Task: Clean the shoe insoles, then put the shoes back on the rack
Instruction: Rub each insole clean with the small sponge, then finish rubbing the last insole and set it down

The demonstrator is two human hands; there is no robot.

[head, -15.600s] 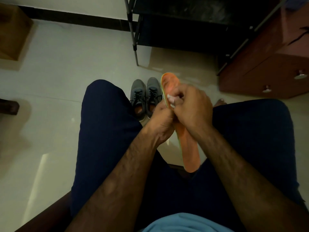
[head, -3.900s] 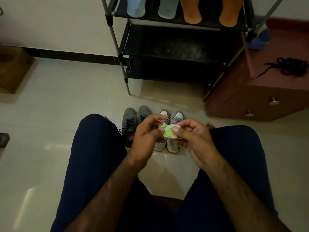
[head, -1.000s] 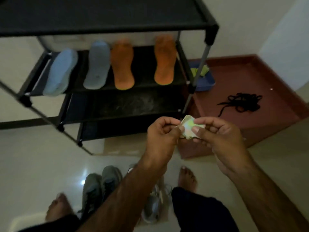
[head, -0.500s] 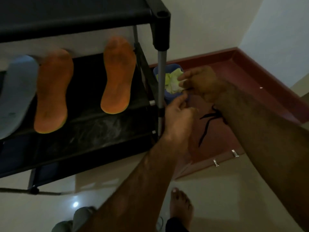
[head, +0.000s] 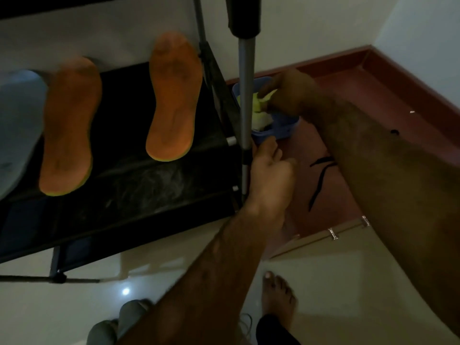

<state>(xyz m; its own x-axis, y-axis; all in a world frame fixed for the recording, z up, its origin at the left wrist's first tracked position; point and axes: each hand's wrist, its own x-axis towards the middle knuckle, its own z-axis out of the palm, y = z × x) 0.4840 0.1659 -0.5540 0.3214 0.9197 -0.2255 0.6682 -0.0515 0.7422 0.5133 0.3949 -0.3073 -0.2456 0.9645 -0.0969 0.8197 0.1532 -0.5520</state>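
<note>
Right hand (head: pixel 291 93) is pinching a crumpled yellow wipe (head: pixel 258 103) in a blue tub (head: pixel 282 128); left hand (head: pixel 271 170) is hanging loosely curled, flat orange insoles (head: pixel 174 95) lying to its left.

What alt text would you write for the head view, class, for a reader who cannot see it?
A person's right hand reaches into a blue tub of yellow-green wipes beside a black shoe rack; the left hand is loosely curled by the rack's post. Two orange insoles lie on a shelf, grey shoes on the floor below.
</note>
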